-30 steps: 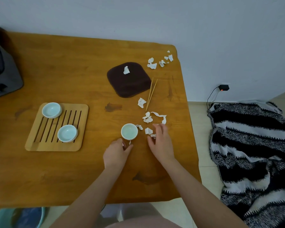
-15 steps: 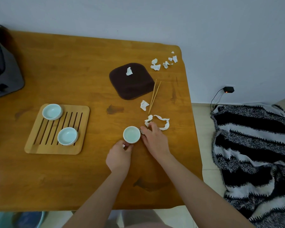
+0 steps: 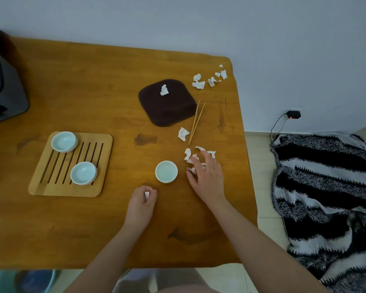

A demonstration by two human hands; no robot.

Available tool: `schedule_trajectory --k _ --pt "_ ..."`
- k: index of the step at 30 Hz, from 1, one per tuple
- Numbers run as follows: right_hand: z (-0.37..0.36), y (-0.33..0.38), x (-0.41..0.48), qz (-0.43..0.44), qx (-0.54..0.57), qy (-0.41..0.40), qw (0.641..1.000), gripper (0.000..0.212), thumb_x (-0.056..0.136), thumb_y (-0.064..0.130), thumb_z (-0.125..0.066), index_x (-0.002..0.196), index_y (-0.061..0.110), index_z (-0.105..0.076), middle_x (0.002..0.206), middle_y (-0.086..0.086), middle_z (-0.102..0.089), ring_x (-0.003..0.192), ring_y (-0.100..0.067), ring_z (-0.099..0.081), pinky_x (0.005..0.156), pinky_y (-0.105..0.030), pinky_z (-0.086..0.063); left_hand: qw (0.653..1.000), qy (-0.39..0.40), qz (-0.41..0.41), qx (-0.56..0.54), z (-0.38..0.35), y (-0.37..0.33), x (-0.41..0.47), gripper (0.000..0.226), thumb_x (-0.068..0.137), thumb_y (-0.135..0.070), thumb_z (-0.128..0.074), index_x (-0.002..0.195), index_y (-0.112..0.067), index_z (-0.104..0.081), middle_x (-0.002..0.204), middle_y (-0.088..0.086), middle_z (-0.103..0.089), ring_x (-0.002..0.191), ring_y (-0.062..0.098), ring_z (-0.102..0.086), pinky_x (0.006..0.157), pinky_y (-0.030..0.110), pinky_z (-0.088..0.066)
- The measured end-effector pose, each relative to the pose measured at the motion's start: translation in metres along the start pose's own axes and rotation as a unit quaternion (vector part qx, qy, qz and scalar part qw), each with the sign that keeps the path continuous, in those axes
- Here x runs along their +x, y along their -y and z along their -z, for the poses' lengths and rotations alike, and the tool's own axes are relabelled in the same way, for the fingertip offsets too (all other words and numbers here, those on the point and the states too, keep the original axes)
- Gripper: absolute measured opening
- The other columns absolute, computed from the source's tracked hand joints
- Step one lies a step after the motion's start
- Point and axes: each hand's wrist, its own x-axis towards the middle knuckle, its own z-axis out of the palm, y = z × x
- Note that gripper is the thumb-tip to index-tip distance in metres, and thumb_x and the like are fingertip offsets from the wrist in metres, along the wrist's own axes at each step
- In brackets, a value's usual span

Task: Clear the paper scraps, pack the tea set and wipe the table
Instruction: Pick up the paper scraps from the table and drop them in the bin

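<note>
we are pinching a paper scrap (image 3: pixel 146 194) in our curled left hand (image 3: pixel 143 200), while our right hand (image 3: pixel 208 176) is resting, fingers spread, on torn scraps (image 3: pixel 188 154) beside the teacup (image 3: pixel 166 171) on the wooden table (image 3: pixel 93 81); its palm is hiding some.

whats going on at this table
A person is picking torn paper off a wooden table. The left hand pinches a small white scrap; the right hand lies with fingers spread on a cluster of scraps right of a loose teacup. Two more cups sit on the slatted tray. Other scraps lie at the far corner and on the dark cloth. Nothing is wiped yet.
</note>
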Motion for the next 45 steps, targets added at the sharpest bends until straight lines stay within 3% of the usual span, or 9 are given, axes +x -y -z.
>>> schedule_trajectory --k 6,12,17,21,26,30,32,37,45 --pt "-0.008 0.009 0.019 0.031 -0.031 0.053 0.998 0.056 0.089 0.051 -0.057 0.137 0.022 -0.048 0.145 -0.006 -0.045 0.131 -0.026 -0.044 0.102 -0.042 -0.041 0.970 0.060 0.120 -0.202 0.010 -0.017 -0.001 0.017 0.094 -0.021 -0.056 0.087 -0.012 -0.069 0.056 -0.003 -0.040 0.052 0.011 -0.032 0.046 0.023 -0.029" --pt "-0.015 0.009 0.030 0.080 -0.010 0.010 0.997 0.027 0.088 0.033 -0.066 0.107 0.014 -0.064 0.103 -0.006 -0.063 0.092 -0.019 -0.060 0.076 -0.031 -0.051 0.934 0.109 0.148 -0.306 0.029 -0.017 0.013 0.013 0.093 -0.014 -0.055 0.080 -0.011 -0.058 0.055 0.000 -0.036 0.045 0.010 -0.028 0.038 0.021 -0.026" --pt "-0.017 0.007 0.037 0.131 -0.018 0.010 0.991 0.023 0.084 0.035 -0.072 0.074 0.017 -0.060 0.065 0.001 -0.055 0.053 -0.011 -0.050 0.041 -0.020 -0.034 0.907 0.129 0.141 -0.376 0.036 -0.016 0.016 0.019 0.095 -0.008 -0.048 0.106 -0.017 -0.061 0.061 -0.001 -0.044 0.047 0.008 -0.028 0.037 0.020 -0.025" --pt "-0.014 0.004 0.047 0.158 -0.006 0.015 0.987 0.033 0.082 0.030 -0.076 0.061 0.017 -0.054 0.050 0.004 -0.044 0.039 -0.010 -0.037 0.035 -0.019 -0.024 0.863 0.125 0.160 -0.463 0.037 -0.018 0.013 0.021 0.092 -0.006 -0.037 0.078 -0.010 -0.051 0.056 -0.001 -0.041 0.040 0.007 -0.029 0.033 0.018 -0.023" --pt "0.023 -0.004 0.061 -0.125 0.273 -0.011 0.954 0.042 0.098 0.028 -0.052 0.059 0.024 -0.039 0.051 0.010 -0.036 0.045 -0.004 -0.033 0.046 -0.014 -0.024 0.843 0.135 0.166 -0.494 0.039 -0.022 0.015 0.021 0.085 -0.006 -0.032 0.068 -0.012 -0.044 0.056 0.000 -0.036 0.040 0.008 -0.025 0.033 0.019 -0.019" --pt "0.031 -0.025 0.058 -0.189 0.198 0.064 0.960 0.027 0.096 0.044 -0.048 0.099 0.020 -0.059 0.067 0.004 -0.056 0.057 -0.008 -0.053 0.055 -0.024 -0.044 0.834 0.138 0.184 -0.502 0.035 -0.028 0.013 0.030 0.092 -0.020 -0.041 0.063 -0.016 -0.041 0.053 -0.002 -0.034 0.039 0.008 -0.026 0.034 0.019 -0.017" --pt "0.026 -0.031 0.053 -0.189 0.144 0.139 0.961 0.050 0.094 0.051 -0.048 0.135 0.023 -0.046 0.086 0.002 -0.066 0.072 -0.012 -0.063 0.066 -0.025 -0.051 0.831 0.126 0.204 -0.502 0.032 -0.032 0.014 0.041 0.096 -0.033 -0.050 0.058 -0.019 -0.042 0.051 -0.004 -0.034 0.039 0.007 -0.027 0.034 0.019 -0.017" --pt "0.023 -0.024 0.054 -0.097 -0.005 0.266 0.959 0.059 0.094 0.057 -0.043 0.146 0.032 -0.029 0.089 0.002 -0.065 0.070 -0.010 -0.056 0.065 -0.024 -0.048 0.862 0.097 0.191 -0.460 0.034 -0.045 0.022 0.044 0.091 -0.050 -0.052 0.062 -0.020 -0.042 0.052 -0.004 -0.032 0.041 0.007 -0.026 0.036 0.020 -0.020" --pt "0.014 -0.023 0.055 -0.053 -0.041 0.178 0.982 0.011 0.101 0.029 -0.047 0.103 0.019 -0.050 0.073 0.003 -0.046 0.054 -0.009 -0.040 0.047 -0.020 -0.031 0.983 0.024 0.060 -0.169 0.021 -0.100 0.068 0.042 0.099 -0.046 -0.039 0.070 -0.017 -0.045 0.059 0.000 -0.037 0.054 0.014 -0.033 0.050 0.026 -0.029"
